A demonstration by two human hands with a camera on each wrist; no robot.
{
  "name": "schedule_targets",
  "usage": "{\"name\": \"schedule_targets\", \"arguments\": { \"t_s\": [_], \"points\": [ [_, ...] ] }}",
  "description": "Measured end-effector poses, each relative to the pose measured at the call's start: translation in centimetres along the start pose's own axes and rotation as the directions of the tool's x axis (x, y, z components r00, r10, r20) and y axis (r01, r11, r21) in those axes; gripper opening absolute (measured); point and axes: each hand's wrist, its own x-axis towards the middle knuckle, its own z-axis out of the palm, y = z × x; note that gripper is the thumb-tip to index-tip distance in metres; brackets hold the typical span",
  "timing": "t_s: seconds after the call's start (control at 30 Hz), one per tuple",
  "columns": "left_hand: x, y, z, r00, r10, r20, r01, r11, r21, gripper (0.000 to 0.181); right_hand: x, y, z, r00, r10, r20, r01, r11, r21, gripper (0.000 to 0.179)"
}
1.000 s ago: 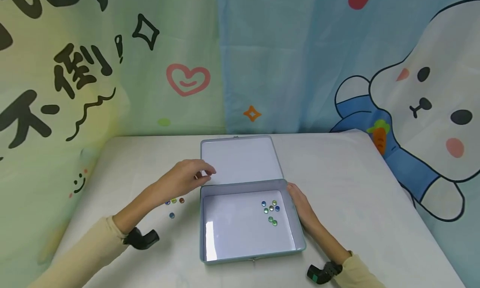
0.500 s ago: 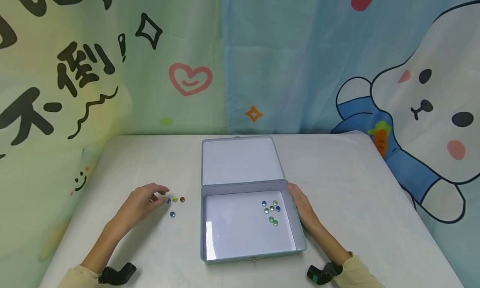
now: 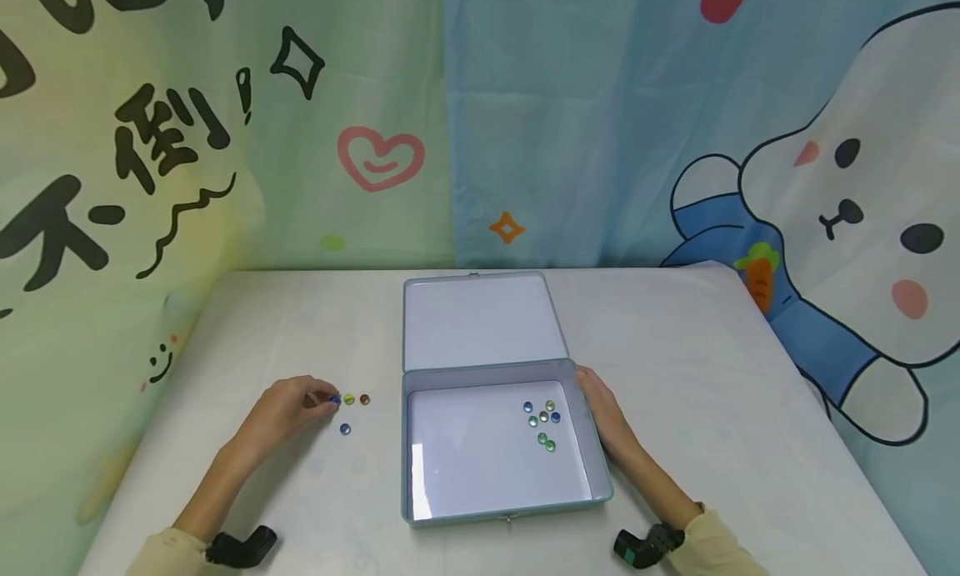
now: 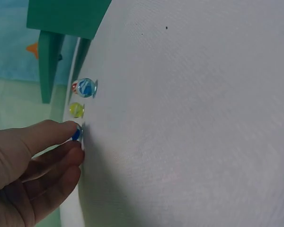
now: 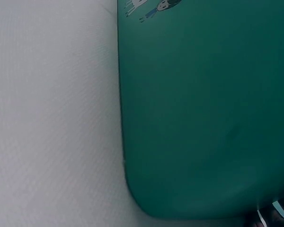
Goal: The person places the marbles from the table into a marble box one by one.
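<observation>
With thumb and fingertips, my left hand pinches a blue marble on the white tabletop. A yellow-green marble and a reddish-brown marble lie just right of it. Nearer the front is another blue marble. My right hand rests against the outer right wall of a shallow metal box, its fingers extended along that side. Several green, clear and blue marbles lie inside the box, toward its right.
The hinged lid lies back behind the box. Green outer faces of the box fill much of the right wrist view. A printed cloth hangs behind the white-covered table.
My left hand has come from above the box's left rear corner to the marbles at left, and its fingers have closed on a blue one. The right hand keeps its place.
</observation>
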Motion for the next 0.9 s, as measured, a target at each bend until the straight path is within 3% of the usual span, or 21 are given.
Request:
{"name": "schedule_targets", "arguments": {
  "t_s": [0.9],
  "points": [
    [-0.42, -0.37, 0.66, 0.998, -0.040, -0.040, 0.040, 0.999, 0.001, 0.017, 0.06, -0.01, 0.16, 1.000, 0.003, -0.014, -0.003, 1.000, -0.022, 0.055]
  ]
}}
